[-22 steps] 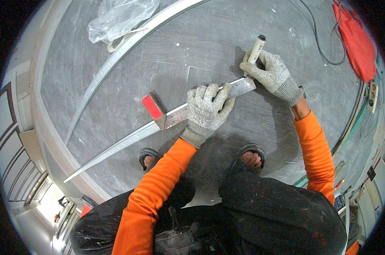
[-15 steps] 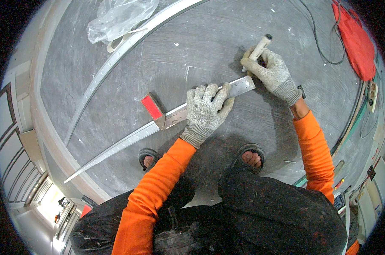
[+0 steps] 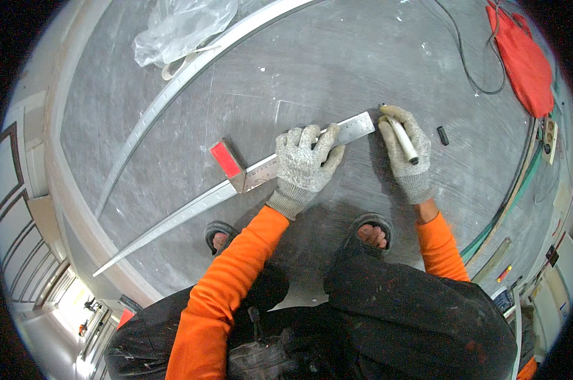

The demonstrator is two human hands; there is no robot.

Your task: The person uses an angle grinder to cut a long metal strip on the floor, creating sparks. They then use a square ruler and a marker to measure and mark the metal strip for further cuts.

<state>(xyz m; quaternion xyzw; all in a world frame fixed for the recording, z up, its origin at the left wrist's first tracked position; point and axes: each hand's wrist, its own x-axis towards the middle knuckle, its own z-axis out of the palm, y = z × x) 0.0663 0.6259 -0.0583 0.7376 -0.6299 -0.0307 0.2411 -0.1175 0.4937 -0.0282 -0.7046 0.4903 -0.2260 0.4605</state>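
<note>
My left hand [image 3: 304, 155], in a pale knitted glove, is wrapped over a try square [image 3: 356, 128], with its fingers curled at the far side and thumb at the near side. The square has a steel blade and a stock with a red face [image 3: 225, 159]. It lies along a thin metal profile [image 3: 172, 218], which runs out to the lower left; the part under my hand is hidden. To the right of the blade's end, my right hand [image 3: 413, 149], gloved too, is closed around a white marker [image 3: 400, 136]. A small black cap [image 3: 442, 135] lies beside it on the floor.
A second, curved-looking metal profile [image 3: 148, 120] crosses the upper left, by a clear plastic bag [image 3: 184, 28]. At right are a red bag [image 3: 523, 63], a black cable [image 3: 467, 66] and a power strip [image 3: 550, 136]. My sandalled feet [image 3: 370, 234] stand close below.
My right hand has moved nearer to me, and the marker has swung so its rear end points toward me. The black cap now shows on the floor. My left hand stays on the square.
</note>
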